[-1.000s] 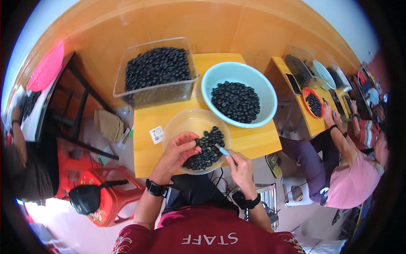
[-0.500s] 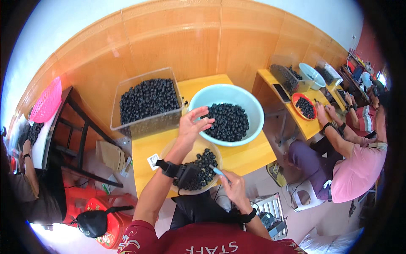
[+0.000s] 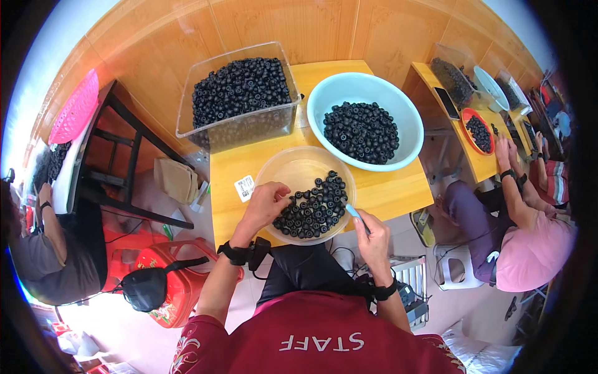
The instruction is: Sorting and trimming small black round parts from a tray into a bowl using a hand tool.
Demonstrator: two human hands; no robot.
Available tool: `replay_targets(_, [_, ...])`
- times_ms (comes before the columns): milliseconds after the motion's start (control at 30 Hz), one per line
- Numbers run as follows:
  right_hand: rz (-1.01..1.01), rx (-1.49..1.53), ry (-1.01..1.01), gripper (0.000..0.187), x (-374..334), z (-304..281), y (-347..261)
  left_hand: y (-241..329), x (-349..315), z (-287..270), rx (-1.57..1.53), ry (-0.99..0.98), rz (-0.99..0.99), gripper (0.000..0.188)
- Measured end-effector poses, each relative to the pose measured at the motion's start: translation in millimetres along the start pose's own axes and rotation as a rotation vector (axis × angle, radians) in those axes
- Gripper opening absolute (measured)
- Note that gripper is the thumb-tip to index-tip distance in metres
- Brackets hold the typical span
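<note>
A clear shallow bowl [image 3: 271,168] stands at the table's near edge, with small round black ringed parts [image 3: 314,209] heaped in its right side. My left hand [image 3: 265,206] is over its left side, fingers curled together at the edge of the heap; what they pinch, if anything, is hidden. My right hand [image 3: 374,242] is closed round a slim tool with a light blue handle [image 3: 352,212], its tip by the parts at the bowl's right rim. Behind stand a light blue basin [image 3: 324,137] with more black parts and a clear rectangular bin [image 3: 249,131] full of them.
A white printed label [image 3: 245,188] lies on the yellow table [image 3: 398,190] beside the bowl. To the left are a red stool [image 3: 193,290] with a black bag [image 3: 144,288] and a dark stand [image 3: 118,137]. Co-workers sit at both sides, one in pink [image 3: 529,249] at another table.
My left hand has come back from over the blue basin, spread fingers now curled, down into the clear bowl. My right hand still holds the tool at the bowl's right. The view has shifted.
</note>
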State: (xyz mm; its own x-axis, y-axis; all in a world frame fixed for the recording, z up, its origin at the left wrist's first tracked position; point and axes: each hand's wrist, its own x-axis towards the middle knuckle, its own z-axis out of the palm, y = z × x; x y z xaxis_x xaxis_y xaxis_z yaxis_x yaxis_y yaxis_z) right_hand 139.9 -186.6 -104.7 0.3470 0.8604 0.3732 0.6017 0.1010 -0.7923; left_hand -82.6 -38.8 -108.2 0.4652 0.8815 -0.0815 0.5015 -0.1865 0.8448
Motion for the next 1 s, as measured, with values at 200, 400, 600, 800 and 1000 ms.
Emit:
replay_targets(200, [0.048,0.013,-0.021,0.017,-3,-2,-10,-1,-6,21,0.308,0.085,0.160,0.023])
replay_targets(400, [0.022,-0.041,-0.030,0.017,-3,0,-5,5,-8,18,0.048,0.087,0.060,0.020])
replay_targets(600, [-0.017,0.062,-0.050,0.017,9,5,-25,33,-24,15,-0.992,-0.041,-0.021,0.015])
replay_targets(800, [-0.087,0.043,-0.206,0.017,17,5,-54,34,-37,23,-1.390,-0.178,-0.077,0.025])
replay_targets(1000, [-0.195,-0.028,-0.243,0.021,19,6,-54,31,-39,28,-1.446,-0.194,-0.068,0.026])
